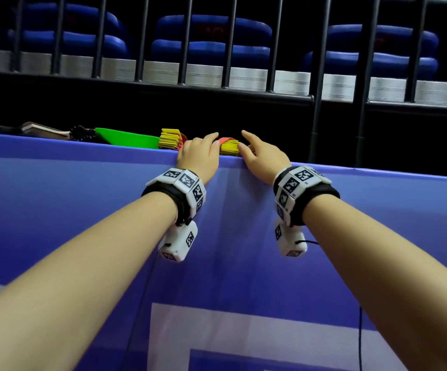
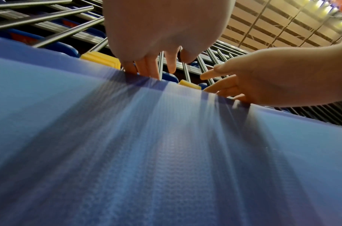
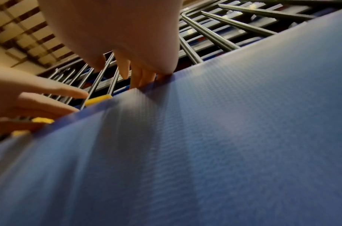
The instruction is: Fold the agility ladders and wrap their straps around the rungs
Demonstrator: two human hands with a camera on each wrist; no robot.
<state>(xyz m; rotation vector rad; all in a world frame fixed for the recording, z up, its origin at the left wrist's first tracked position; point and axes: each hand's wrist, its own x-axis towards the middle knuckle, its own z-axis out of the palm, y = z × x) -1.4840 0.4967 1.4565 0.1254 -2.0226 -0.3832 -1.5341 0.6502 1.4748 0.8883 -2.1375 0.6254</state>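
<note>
Here, my two hands are up at the far edge of the blue cover.
My left hand (image 1: 200, 153): its fingers reach down over the left end of the yellow rungs (image 1: 229, 148). They look only a little bent. I cannot tell if they really pinch the stack.
My right hand (image 1: 263, 153): it is at the right end of the same stack. The first finger points straight out and the other fingers just touch the yellow end. It holds nothing.
The ladder between my hands: a small pile of flat yellow rungs, with a red strap (image 1: 226, 140) lying over the top.
How it will feel: I think the rungs are hard, thin and light. I think the strap is soft and floppy. The pile may slide apart, so I would squeeze both ends together.
Just left of my left hand: another folded stack (image 1: 169, 139), yellow with some red.
Further left: a green flat thing (image 1: 128, 137) and some dark things I cannot make out.
Under my wrists: the blue cover (image 1: 243, 236). Its edge hides the bottom of the pile.
Behind my hands: black rail bars (image 1: 317, 103) and blue seats (image 1: 211, 41), well apart from the pile.
</note>
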